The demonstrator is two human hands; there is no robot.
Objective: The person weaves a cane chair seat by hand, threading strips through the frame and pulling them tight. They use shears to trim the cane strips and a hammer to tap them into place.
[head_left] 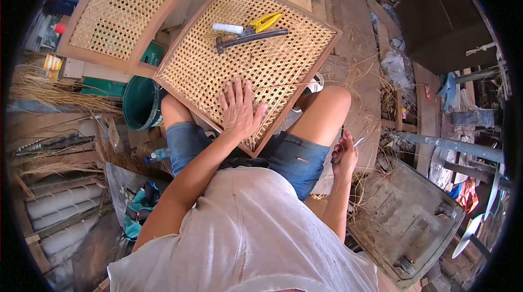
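My left hand (239, 111) lies flat with fingers spread on the woven cane seat (283, 16) of a wooden-framed chair, near the corner between my knees. My right hand (345, 157) is closed beside my right thigh around what looks like a pair of scissors (358, 142); a shiny tip and dark handle parts show, the rest hidden by fingers. On the seat rest a hammer (256, 38) with a dark handle, a yellow-handled tool (265, 21) and a white cylindrical object (227, 28). A loose cane strand (291, 83) crosses the weave beside my left hand.
The chair's cane backrest (128, 8) rises at upper left. A green bucket (143, 104) stands by my left knee. Cane bundles (60, 90) lie far left. An upturned grey plastic lid or tray (408, 221) is at right, near a dark cabinet (444, 22). Loose strands litter the plank floor.
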